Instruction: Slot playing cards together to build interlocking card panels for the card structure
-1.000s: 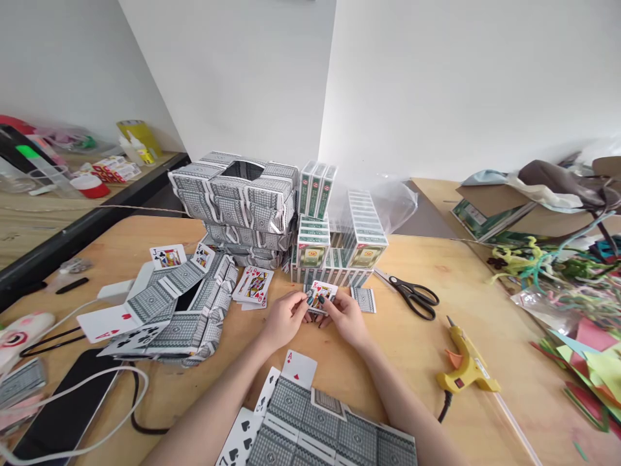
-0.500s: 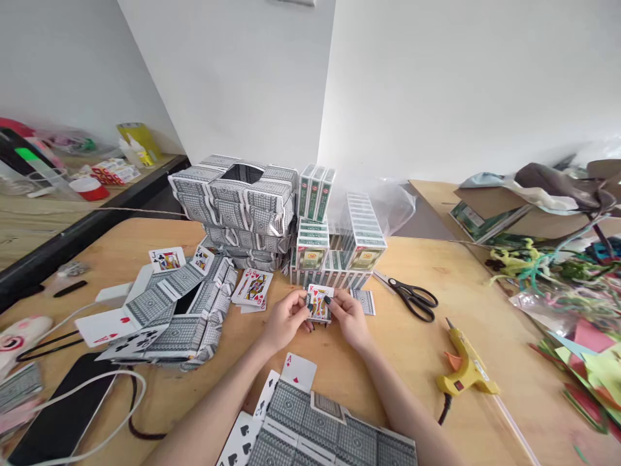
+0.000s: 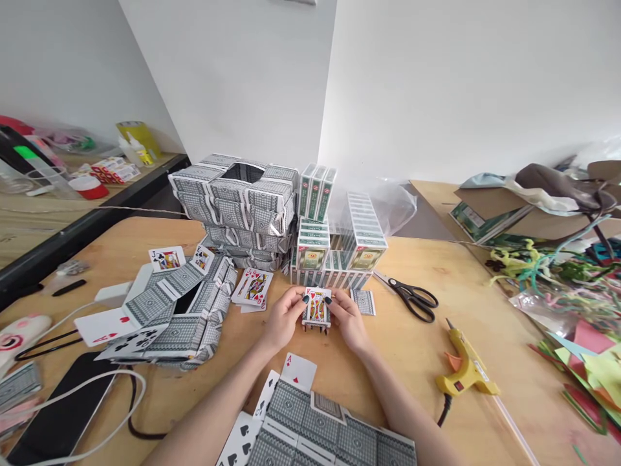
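Between my two hands is a playing card piece with the king of hearts facing up and several edges showing below it. My left hand pinches its left side, thumb on the face. On the opposite edge, my right hand grips it in the same way. Close to my right hand lies a face-down card. Left of my left hand is a small pile of face-up cards. Nearer to me sits a panel made of patterned cards, with an ace of diamonds at its edge.
Stacked card-covered boxes and packs of cards stand behind my hands. Scissors and a yellow glue gun lie to the right. At left are another card-covered box, a phone and cables.
The king of hearts piece has shifted slightly left and tilted so its lower edge shows more. My left thumb has moved up to its top left corner.
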Demonstrator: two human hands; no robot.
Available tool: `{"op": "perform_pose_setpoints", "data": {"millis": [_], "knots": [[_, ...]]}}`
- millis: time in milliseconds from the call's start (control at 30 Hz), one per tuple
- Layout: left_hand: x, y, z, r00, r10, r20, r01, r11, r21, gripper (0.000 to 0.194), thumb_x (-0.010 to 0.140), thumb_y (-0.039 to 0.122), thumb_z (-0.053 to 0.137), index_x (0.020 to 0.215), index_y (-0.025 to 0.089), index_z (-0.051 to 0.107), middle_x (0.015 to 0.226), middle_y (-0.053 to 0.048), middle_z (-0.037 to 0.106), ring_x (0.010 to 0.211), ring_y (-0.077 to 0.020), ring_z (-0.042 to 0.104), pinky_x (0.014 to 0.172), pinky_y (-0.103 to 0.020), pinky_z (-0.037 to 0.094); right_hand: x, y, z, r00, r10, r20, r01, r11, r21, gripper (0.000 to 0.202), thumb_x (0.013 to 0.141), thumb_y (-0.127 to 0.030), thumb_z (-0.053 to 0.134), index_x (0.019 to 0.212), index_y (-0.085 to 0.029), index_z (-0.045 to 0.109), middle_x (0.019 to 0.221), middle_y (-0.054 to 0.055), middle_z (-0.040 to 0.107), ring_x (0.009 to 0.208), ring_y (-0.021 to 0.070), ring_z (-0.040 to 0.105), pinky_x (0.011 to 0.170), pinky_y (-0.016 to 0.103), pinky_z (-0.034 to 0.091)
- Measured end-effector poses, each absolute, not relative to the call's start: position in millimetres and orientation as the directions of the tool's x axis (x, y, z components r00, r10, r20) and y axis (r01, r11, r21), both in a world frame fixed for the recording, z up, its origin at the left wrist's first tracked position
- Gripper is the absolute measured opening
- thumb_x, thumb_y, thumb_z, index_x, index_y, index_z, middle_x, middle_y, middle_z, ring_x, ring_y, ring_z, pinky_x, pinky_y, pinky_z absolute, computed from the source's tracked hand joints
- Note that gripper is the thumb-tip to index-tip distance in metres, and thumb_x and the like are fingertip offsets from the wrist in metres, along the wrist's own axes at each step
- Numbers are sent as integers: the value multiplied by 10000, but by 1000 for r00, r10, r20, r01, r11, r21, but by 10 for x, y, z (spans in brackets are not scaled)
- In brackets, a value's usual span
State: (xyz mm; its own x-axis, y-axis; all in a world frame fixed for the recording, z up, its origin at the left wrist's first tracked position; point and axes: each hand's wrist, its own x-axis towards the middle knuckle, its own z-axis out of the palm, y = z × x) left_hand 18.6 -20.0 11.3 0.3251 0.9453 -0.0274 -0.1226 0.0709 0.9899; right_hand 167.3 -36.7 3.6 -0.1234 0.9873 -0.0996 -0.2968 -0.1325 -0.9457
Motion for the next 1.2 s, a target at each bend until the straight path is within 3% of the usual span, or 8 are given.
{"op": "perform_pose_setpoints", "data": {"millis": [200, 333, 533, 767, 900, 1200], "knots": [[182, -196, 96, 321, 947, -4, -129, 48, 991, 161, 776, 236, 461, 919, 168, 488, 679, 18, 544, 626, -115, 519, 626, -228, 412, 1676, -366, 32, -128, 984, -124, -306, -158, -939, 278, 736, -325, 538, 980, -195, 546, 694, -10, 563, 467, 94, 450, 371, 200, 380], [196, -213, 104, 312, 950, 20, -129, 22, 991, 160, 790, 232, 441, 937, 172, 466, 724, 12, 552, 630, -110, 507, 634, -226, 405, 1661, -367, 50, -87, 989, -121, -263, -140, -955, 272, 741, -338, 530, 973, -197, 551, 650, -22, 533, 459, 85, 438, 377, 191, 378], [197, -228, 114, 269, 962, 45, -82, -24, 996, 111, 801, 206, 397, 897, 188, 450, 760, 21, 547, 645, -103, 500, 629, -214, 401, 1616, -391, 61, -129, 979, -159, -186, -182, -966, 343, 787, -377, 460, 1091, -218, 471, 548, -55, 468, 315, 73, 406, 258, 186, 323], [171, -211, 84, 148, 981, 122, 95, -137, 986, 105, 762, 145, 346, 790, 191, 436, 718, 24, 504, 654, -113, 480, 609, -214, 391, 1574, -413, 64, -252, 941, -225, -299, -296, -907, 321, 775, -355, 476, 1081, -265, 436, 722, -19, 528, 474, 110, 527, 341, 245, 470], [165, -201, 70, 119, 977, 176, 190, -196, 962, 132, 748, 121, 329, 756, 190, 441, 736, 19, 493, 684, -115, 468, 635, -218, 388, 1554, -415, 53, -253, 938, -236, -304, -309, -901, 327, 769, -356, 477, 1076, -249, 438, 697, -19, 529, 488, 118, 534, 366, 258, 486], [228, -235, 77, 185, 979, 87, 69, -102, 992, 76, 776, 165, 358, 789, 193, 428, 709, 27, 468, 603, -96, 460, 555, -196, 398, 1584, -387, 24, -140, 965, -221, -311, -254, -916, 271, 743, -329, 484, 992, -226, 519, 589, -27, 524, 384, 106, 470, 305, 239, 432]]}}
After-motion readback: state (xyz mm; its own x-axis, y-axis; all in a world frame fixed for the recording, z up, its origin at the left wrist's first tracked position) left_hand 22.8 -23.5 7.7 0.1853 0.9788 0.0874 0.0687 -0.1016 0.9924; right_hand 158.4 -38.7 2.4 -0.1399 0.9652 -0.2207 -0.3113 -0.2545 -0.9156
